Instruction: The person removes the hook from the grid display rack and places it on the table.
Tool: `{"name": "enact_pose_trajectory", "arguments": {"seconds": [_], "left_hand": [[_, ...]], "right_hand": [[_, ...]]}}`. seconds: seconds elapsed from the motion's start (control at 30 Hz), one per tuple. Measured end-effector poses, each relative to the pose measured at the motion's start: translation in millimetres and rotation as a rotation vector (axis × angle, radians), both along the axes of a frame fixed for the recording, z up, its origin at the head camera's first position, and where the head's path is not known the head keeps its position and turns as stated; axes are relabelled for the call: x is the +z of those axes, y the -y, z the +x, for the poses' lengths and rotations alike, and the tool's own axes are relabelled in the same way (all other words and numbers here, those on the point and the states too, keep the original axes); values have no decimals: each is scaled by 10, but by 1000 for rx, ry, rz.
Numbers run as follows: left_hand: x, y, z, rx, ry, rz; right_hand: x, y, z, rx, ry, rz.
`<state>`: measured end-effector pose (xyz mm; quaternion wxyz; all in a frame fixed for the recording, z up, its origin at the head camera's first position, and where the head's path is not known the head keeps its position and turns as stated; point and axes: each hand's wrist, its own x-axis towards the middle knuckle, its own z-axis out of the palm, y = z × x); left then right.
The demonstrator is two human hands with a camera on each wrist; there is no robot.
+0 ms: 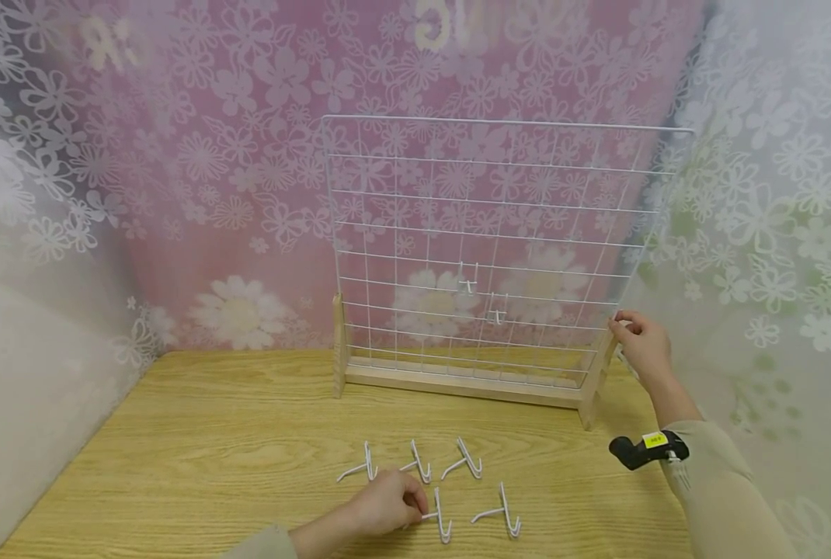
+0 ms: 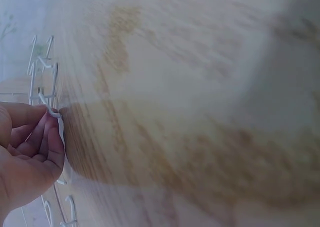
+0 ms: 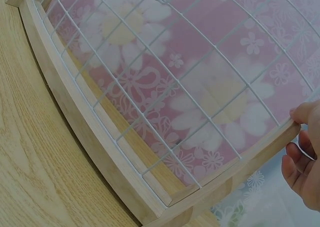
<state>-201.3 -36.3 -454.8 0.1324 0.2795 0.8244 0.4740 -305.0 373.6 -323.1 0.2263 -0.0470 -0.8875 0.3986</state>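
Near the table's front edge, my left hand (image 1: pixel 390 503) pinches the straight arm of a white wire hook (image 1: pixel 439 512) lying on the wood. Seen from the left wrist, the fingertips close around that hook's arm (image 2: pixel 52 112). A white wire grid panel (image 1: pixel 513 121) stands upright in a pale wooden stand (image 1: pixel 457 383). My right hand (image 1: pixel 644 341) grips the top of the stand's right post, its thumb and fingertip on the end of the post (image 3: pixel 240 177) in the right wrist view. Two white hooks, one upper (image 1: pixel 467 286) and one lower (image 1: pixel 497 317), hang on the grid.
Several more white hooks lie about the left hand, including one at the right (image 1: pixel 505 512) and one behind (image 1: pixel 466 460). The wood-grain table (image 1: pixel 234 435) meets a pink flowered backdrop (image 1: pixel 248 194). A pale flowered curtain (image 1: pixel 772 256) borders the right side.
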Motion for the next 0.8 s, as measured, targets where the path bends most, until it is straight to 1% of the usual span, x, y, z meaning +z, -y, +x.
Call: {"name": "enact_pose_trajectory", "arguments": {"seconds": [0.13, 0.27, 0.33, 0.5, 0.7, 0.8], "left_hand": [[-3, 3, 6, 0, -24, -3], [15, 19, -6, -1, -14, 0], [46, 28, -18, -10, -5, 8], [174, 40, -61, -32, 15, 13], [349, 30, -100, -32, 51, 26], [432, 16, -107, -42, 51, 32]], "right_hand": [[0, 5, 5, -4, 6, 2], [-1, 8, 10, -2, 15, -1], [-2, 8, 10, -1, 17, -3], [-1, 5, 5, -6, 9, 2], [1, -1, -7, -5, 6, 0], [1, -9, -14, -9, 7, -8]]}}
